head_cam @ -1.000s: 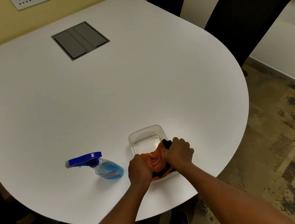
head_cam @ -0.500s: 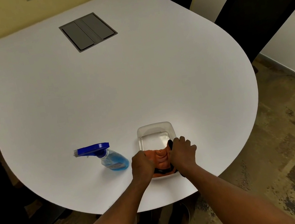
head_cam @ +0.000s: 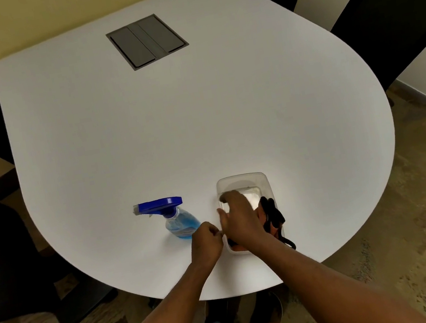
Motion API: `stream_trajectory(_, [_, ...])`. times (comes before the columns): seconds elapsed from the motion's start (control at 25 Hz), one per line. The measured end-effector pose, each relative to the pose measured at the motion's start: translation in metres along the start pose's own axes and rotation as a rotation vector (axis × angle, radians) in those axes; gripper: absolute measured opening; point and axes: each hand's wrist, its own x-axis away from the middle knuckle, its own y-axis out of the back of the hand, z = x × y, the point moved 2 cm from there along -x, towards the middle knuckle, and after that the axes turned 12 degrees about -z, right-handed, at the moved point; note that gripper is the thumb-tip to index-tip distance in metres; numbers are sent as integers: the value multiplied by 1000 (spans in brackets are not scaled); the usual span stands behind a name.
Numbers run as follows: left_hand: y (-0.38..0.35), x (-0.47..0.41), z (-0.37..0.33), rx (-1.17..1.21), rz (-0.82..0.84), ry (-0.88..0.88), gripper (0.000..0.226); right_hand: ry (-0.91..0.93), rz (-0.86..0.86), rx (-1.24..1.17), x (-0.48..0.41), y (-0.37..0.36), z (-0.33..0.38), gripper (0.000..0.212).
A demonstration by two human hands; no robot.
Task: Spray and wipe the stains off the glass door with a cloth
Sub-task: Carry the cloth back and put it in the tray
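Lying bunched in a clear plastic tub (head_cam: 240,177), the orange cloth (head_cam: 271,212) with its black edging fills the tub's near half, and a black strap trails over the rim at five o'clock. The right hand (head_cam: 237,219) is spread over the tub with fingers loosely extended and thumb out to the side, covering much of the cloth; it grips nothing that shows. The left hand (head_cam: 206,241) sits just beside the tub's near corner at eight o'clock, fingers curled tight; whether it pinches the rim or anything else cannot be told. The spray bottle (head_cam: 179,221), holding blue liquid and topped with a blue trigger head, stands at nine o'clock of the tub, near the left hand but apart from it, nozzle pointing to nine o'clock. All of this rests near the rounded near edge of a white table (head_cam: 199,121). A grey hatch (head_cam: 147,41) is set into the tabletop at eleven o'clock, well apart. Black chairs (head_cam: 394,15) stand around the table.
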Motion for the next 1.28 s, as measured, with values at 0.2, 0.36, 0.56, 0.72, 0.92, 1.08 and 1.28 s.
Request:
stream_trajectory(0.2, [24, -3, 32, 17, -97, 129, 31, 16, 349, -182, 1, -31, 39, 73])
stream_trajectory(0.36, [42, -14, 53, -51, -177, 383, 43, 3, 374, -132, 0, -46, 52, 74])
stream_trajectory(0.56, [61, -20, 60, 103, -315, 317, 75, -92, 310, -187, 0, -55, 62, 53])
stream_trajectory(0.72, [67, -23, 60, 140, -377, 129, 62, -149, 249, -180, -3, -48, 70, 46])
stream_trajectory(0.92, [71, -19, 51, 154, -432, -41, 47, -93, 190, -190, -34, -2, 100, 53])
stream_trajectory(1.08, [64, -18, 39, 226, -434, -95, 33, -92, 78, -218, -54, 51, 109, 52])
stream_trajectory(1.28, [53, -25, 8, 260, -365, -174, 27, -159, -26, -185, -64, 98, 84, 49])
